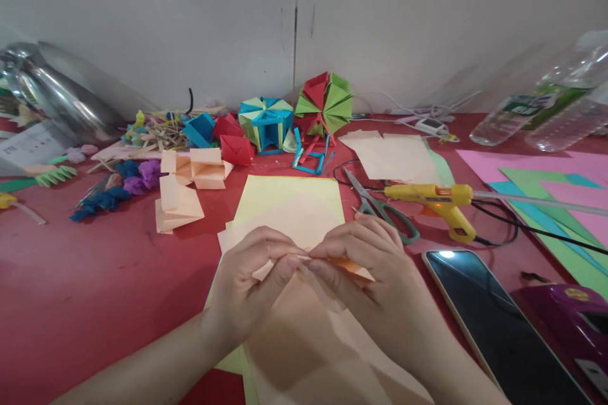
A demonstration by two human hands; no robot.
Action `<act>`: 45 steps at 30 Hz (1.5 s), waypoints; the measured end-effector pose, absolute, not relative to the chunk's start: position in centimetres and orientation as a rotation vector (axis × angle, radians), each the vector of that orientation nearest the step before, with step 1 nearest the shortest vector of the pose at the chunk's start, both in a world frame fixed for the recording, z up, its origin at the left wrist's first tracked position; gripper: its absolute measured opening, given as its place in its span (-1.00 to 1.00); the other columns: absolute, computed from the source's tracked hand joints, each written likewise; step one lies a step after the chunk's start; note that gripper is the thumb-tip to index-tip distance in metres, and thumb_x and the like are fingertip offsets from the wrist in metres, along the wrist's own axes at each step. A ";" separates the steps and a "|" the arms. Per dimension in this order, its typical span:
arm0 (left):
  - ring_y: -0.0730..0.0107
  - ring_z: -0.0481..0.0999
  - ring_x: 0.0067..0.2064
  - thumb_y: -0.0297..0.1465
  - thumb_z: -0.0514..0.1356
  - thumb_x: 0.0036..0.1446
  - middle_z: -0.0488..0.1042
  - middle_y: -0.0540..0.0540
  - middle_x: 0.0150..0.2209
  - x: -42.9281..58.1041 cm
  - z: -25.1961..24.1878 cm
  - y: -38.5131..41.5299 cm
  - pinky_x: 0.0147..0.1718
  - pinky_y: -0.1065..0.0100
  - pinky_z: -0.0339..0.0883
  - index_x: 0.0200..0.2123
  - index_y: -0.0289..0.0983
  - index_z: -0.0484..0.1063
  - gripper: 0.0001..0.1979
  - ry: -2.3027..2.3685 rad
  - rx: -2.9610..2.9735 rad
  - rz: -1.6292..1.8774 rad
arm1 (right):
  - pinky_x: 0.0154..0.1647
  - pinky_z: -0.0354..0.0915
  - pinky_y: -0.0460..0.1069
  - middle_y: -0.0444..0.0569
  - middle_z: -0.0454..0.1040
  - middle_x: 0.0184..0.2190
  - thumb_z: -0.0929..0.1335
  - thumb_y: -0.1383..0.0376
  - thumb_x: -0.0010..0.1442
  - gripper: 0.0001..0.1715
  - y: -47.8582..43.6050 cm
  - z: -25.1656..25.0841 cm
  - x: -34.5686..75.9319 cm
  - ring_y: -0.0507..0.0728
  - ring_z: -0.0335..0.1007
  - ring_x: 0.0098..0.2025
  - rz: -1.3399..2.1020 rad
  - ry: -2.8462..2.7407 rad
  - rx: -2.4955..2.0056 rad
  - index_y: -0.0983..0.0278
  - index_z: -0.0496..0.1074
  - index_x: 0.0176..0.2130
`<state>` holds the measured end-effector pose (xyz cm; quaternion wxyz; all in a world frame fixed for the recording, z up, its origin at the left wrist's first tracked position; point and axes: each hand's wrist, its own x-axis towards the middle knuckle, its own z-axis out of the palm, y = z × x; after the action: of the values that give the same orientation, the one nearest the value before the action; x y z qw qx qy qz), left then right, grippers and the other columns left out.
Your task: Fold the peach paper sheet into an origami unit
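Between my two hands is a small piece of peach paper [351,267], partly covered by my fingers. My left hand [254,275] pinches its left part with thumb and forefinger. Right beside it, my right hand [365,266] pinches the same paper, and the fingertips of both hands nearly meet. Beneath them lie larger peach sheets [308,354] on top of a yellow sheet [294,188]. Several folded peach paper pieces [192,171] stand to the left, beyond my left hand.
Scissors [380,205] and a yellow glue gun [434,196] with a cord lie right of my hands. A phone [494,323] is nearer, at right. Folded paper models [266,123], a steel jug [66,92], plastic bottles [565,101] and coloured sheets [551,202] line the red table.
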<state>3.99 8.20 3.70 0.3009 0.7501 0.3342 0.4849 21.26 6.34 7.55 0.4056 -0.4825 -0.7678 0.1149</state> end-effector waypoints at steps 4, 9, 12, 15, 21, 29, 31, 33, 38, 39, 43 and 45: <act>0.44 0.45 -0.28 -0.54 0.12 0.14 0.45 -0.02 -0.34 3.9 3.9 8.3 -0.28 0.41 0.32 -0.27 -0.20 0.47 -0.82 0.884 2.002 1.324 | -0.25 0.15 0.01 -0.15 0.48 -0.48 0.39 0.31 0.09 -0.93 6.3 7.6 21.5 0.05 0.33 -0.38 0.395 -1.910 -1.217 0.19 0.47 -0.44; 0.41 0.46 -0.29 -0.51 0.19 0.08 0.47 -0.05 -0.37 3.7 4.3 8.9 -0.30 0.39 0.34 -0.30 -0.24 0.48 -0.89 0.807 2.081 1.254 | -0.21 0.12 0.02 -0.18 0.46 -0.53 0.40 0.34 0.08 -0.88 6.4 7.4 21.5 0.04 0.30 -0.40 0.343 -1.910 -1.248 0.18 0.48 -0.49; 0.41 0.45 -0.31 -0.52 0.22 0.06 0.46 -0.05 -0.39 3.6 4.4 9.1 -0.35 0.41 0.33 -0.31 -0.25 0.50 -0.89 0.821 2.176 1.199 | -0.20 0.12 0.03 -0.18 0.48 -0.53 0.41 0.32 0.07 -0.91 6.4 7.3 21.6 0.06 0.30 -0.39 0.263 -1.940 -1.239 0.17 0.49 -0.47; 0.42 0.45 -0.33 -0.56 0.19 0.08 0.46 -0.04 -0.40 3.3 4.4 9.2 -0.38 0.42 0.34 -0.31 -0.23 0.50 -0.85 0.834 2.180 1.250 | -0.21 0.15 0.03 -0.16 0.49 -0.46 0.43 0.28 0.04 -0.97 6.4 7.5 22.1 0.06 0.33 -0.36 0.311 -1.932 -1.271 0.18 0.49 -0.42; 0.41 0.45 -0.30 -0.63 0.22 0.03 0.46 -0.04 -0.35 2.6 4.1 10.0 -0.34 0.37 0.34 -0.27 -0.24 0.48 -0.78 0.703 2.211 1.437 | -0.17 0.20 0.03 -0.14 0.47 -0.32 0.49 0.26 -0.08 -0.75 6.5 8.0 23.2 0.11 0.36 -0.23 0.513 -1.834 -1.374 0.17 0.48 -0.32; 0.44 0.44 -0.31 -0.61 0.17 0.07 0.42 -0.04 -0.38 2.9 4.4 10.1 -0.34 0.39 0.33 -0.33 -0.28 0.45 -0.86 0.757 2.191 1.292 | -0.19 0.19 0.07 -0.14 0.47 -0.41 0.44 0.27 0.02 -0.99 6.7 7.6 23.0 0.10 0.36 -0.30 0.511 -1.818 -1.355 0.15 0.53 -0.44; 0.44 0.43 -0.31 -0.58 0.17 0.08 0.43 -0.05 -0.37 3.0 4.4 10.1 -0.34 0.41 0.31 -0.32 -0.30 0.45 -0.88 0.804 2.233 1.181 | -0.22 0.18 0.07 -0.14 0.47 -0.43 0.45 0.28 0.00 -0.99 6.8 7.5 22.9 0.09 0.34 -0.34 0.443 -1.853 -1.366 0.15 0.54 -0.44; 0.45 0.43 -0.31 -0.54 0.17 0.10 0.44 -0.06 -0.37 3.1 4.3 10.0 -0.35 0.43 0.30 -0.26 -0.31 0.47 -0.87 0.820 2.275 1.075 | -0.22 0.17 0.07 -0.16 0.47 -0.45 0.47 0.30 -0.03 -0.96 6.9 7.3 22.7 0.08 0.33 -0.36 0.408 -1.885 -1.366 0.15 0.54 -0.45; 0.48 0.43 -0.36 -0.50 0.14 0.14 0.46 -0.03 -0.42 3.3 4.1 9.8 -0.38 0.47 0.28 -0.30 -0.27 0.50 -0.87 0.933 2.135 0.972 | -0.20 0.23 0.03 -0.11 0.50 -0.35 0.45 0.31 0.00 -0.85 6.8 7.1 22.7 0.09 0.38 -0.29 0.390 -1.879 -1.332 0.19 0.53 -0.31; 0.49 0.43 -0.36 -0.48 0.14 0.14 0.46 -0.01 -0.43 3.3 4.2 9.8 -0.37 0.47 0.28 -0.33 -0.27 0.50 -0.88 0.960 2.078 0.988 | -0.20 0.25 0.01 -0.09 0.50 -0.30 0.43 0.31 0.04 -0.81 6.8 7.1 22.8 0.09 0.40 -0.25 0.390 -1.852 -1.333 0.20 0.52 -0.25; 0.46 0.45 -0.32 -0.43 0.16 0.13 0.48 -0.01 -0.39 3.4 4.6 9.7 -0.35 0.47 0.29 -0.41 -0.25 0.49 -0.88 1.008 1.890 1.001 | -0.27 0.29 -0.07 -0.10 0.52 -0.33 0.36 0.35 0.12 -0.90 6.9 7.4 23.1 0.05 0.42 -0.27 0.406 -1.736 -1.346 0.23 0.50 -0.30; 0.44 0.47 -0.29 -0.41 0.16 0.13 0.51 -0.01 -0.36 3.5 4.6 9.7 -0.36 0.48 0.30 -0.40 -0.24 0.51 -0.87 1.005 1.822 0.924 | -0.30 0.29 -0.10 -0.12 0.52 -0.40 0.36 0.38 0.11 -0.91 7.0 7.4 23.1 0.02 0.42 -0.33 0.430 -1.711 -1.351 0.23 0.49 -0.39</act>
<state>3.52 9.66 4.63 0.4191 0.7265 0.4009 0.3685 23.11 7.02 7.43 0.4438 -0.5448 -0.6900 0.1734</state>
